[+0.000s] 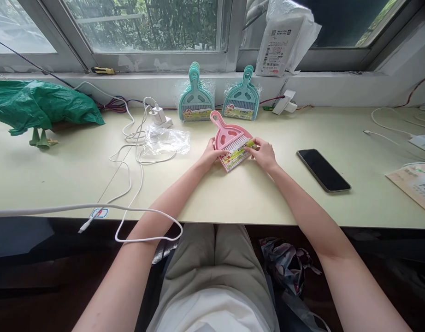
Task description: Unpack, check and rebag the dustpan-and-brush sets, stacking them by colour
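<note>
A pink mini dustpan-and-brush set [229, 138] with a printed paper label lies flat on the pale table [233, 198], handle pointing away from me. My left hand [209, 154] grips its left edge with curled fingers. My right hand [263, 152] pinches the label at its right edge. Two bundles of teal dustpan sets [196, 94] [242, 94] stand leaning against the wall under the window, just behind the pink set.
Crumpled clear plastic wrap [167, 139], a white charger [159, 115] and looping white cables [129, 152] lie left of the hands. A green plastic bag [39, 103] sits far left. A dark phone [323, 169] lies to the right, a printed packet [415, 184] at the right edge.
</note>
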